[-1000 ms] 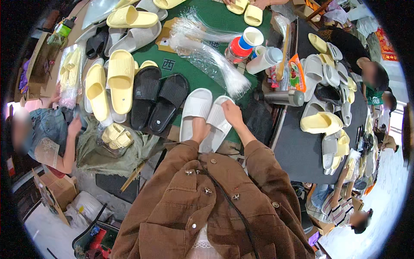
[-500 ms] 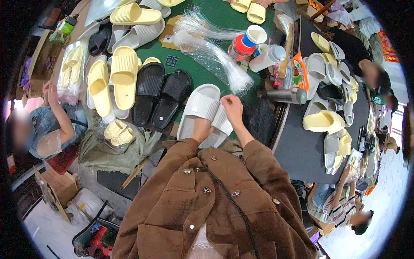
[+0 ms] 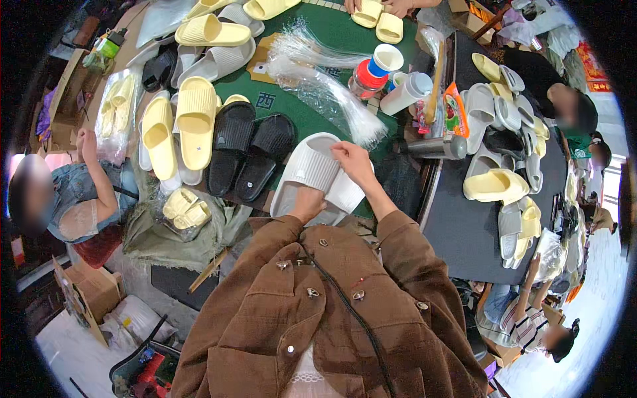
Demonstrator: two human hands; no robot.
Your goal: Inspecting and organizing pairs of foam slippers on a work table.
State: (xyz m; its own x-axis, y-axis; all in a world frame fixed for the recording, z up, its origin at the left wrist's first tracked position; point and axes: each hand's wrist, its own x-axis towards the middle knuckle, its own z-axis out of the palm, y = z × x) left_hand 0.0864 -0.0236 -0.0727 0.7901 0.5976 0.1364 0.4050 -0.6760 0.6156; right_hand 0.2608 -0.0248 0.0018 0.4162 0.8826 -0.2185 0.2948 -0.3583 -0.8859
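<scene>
Both hands have stacked the white slippers (image 3: 312, 169) on the green table (image 3: 318, 33) beside the black slippers (image 3: 249, 149); left hand (image 3: 306, 202) grips the heels, right hand (image 3: 352, 159) pinches the upper edge.

Bright, even daylight across the scene, colours clean and shadows soft. Glare flashes off the clear plastic bags (image 3: 325, 86) on the green desk (image 3: 312, 119), and the floor at lower right washes out near white. Heavy fisheye bend: straight edges curve and a black rim rings the frame. Centre sharp, edges softer; faces are blurred.
</scene>
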